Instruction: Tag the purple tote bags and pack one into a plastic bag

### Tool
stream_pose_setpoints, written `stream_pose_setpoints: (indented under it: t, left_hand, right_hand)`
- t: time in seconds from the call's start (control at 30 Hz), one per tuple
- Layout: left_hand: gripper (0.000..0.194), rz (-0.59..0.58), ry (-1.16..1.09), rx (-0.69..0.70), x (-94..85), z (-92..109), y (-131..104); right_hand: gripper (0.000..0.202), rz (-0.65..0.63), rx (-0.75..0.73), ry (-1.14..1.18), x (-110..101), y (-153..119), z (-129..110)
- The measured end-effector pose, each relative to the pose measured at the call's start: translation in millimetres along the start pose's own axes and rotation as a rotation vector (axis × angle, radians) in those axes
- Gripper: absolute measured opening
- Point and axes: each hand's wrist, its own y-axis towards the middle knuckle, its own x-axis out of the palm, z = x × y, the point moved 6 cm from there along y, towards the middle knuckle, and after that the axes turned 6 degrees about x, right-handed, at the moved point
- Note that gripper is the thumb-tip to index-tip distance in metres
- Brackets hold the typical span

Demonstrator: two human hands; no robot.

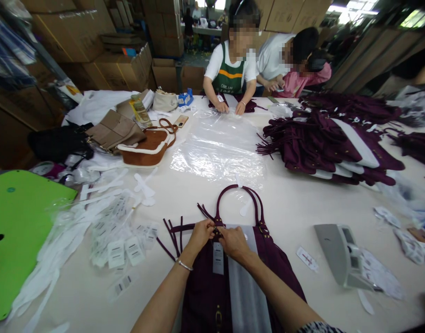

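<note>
A dark purple handbag (205, 296) lies in front of me, its looped handles (229, 188) pointing away. A grey-white strip (249, 296) runs down its front. At the base of the left handle end, my left hand (201, 237) is closed in a pinch. Close against it, my right hand (236, 243) is also closed, its fingertips at the same spot. What the fingertips hold is too small to make out. Just below them hangs a pale label tag (218, 259). Purple tassels (175, 238) spread out left of my left hand.
Clear plastic (219, 148) covers the table beyond the bag. Stacked purple bags (312, 143) lie right, a grey tape dispenser (337, 254) nearer. Left are barcode tags (124, 252), a green board (21, 240) and a brown bag (146, 148). A co-worker in a green apron (229, 76) stands opposite.
</note>
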Motion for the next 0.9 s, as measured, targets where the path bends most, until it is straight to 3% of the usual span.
stream_pose_setpoints:
  t: [0.1,0.23,0.43,0.53,0.7,0.8,0.9]
  left_hand:
    - [0.022,0.017,0.065,0.040,-0.1,0,-1]
    - [0.013,0.092,0.142,0.095,-2.5,3,0]
    - [0.009,0.172,0.060,0.128,-6.6,10,-7]
    - [0.012,0.186,-0.069,0.088,-10.3,12,-17]
    - [0.036,0.177,-0.283,0.057,-18.9,16,-34]
    - [0.039,0.190,-0.237,0.046,-25.1,18,-37]
    - [0.027,0.188,-0.054,0.040,-29.1,19,-34]
  right_hand:
    - [0.032,-0.005,0.014,-0.012,1,2,-2]
    - [0.035,-0.012,0.011,-0.008,2,6,-3]
    - [0.040,-0.006,-0.040,0.057,-2,3,5]
    - [0.042,0.045,-0.082,0.270,-7,-2,12]
    - [0.034,0.122,-0.015,0.713,-3,2,25]
    - [0.031,0.112,0.037,0.914,6,9,27]
    - [0.029,0.069,0.089,1.116,15,14,28]
